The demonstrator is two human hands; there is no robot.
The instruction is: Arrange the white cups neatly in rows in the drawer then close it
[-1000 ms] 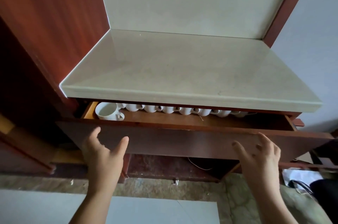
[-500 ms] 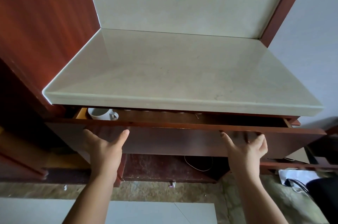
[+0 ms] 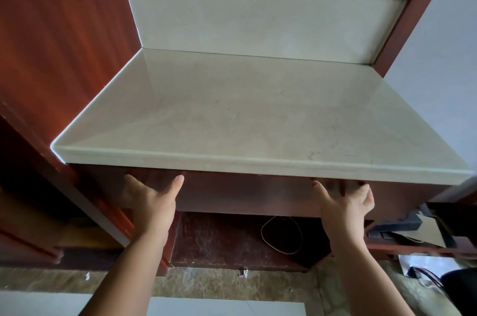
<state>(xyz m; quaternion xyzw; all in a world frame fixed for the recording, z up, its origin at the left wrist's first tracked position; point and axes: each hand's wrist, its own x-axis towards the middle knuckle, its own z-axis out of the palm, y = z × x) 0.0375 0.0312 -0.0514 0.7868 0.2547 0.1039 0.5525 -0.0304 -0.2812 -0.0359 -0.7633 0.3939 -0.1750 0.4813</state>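
Now left hand (image 3: 149, 199) lies flat on the drawer front (image 3: 245, 194), fingers (image 3: 129, 179) straight and spread wide, thumb angled out; right hand (image 3: 346, 202) presses the same way, fingertips up against the underside of the surface (image 3: 245, 114) edge. Drawer front sits tucked beneath that overhanging front edge, white cups hidden from view. Below the drawer an open recess holds a looped cable (image 3: 282, 235).

The dark reddish-brown wooden drawer (image 3: 245, 195) sits pushed in under the overhanging front edge of the pale cream stone desk (image 3: 258, 119). Only its flat, slightly glossy front panel shows. It is a wide, level band spanning most of the desk's width. Its top edge is tucked beneath the desk's lip and its inside is hidden.
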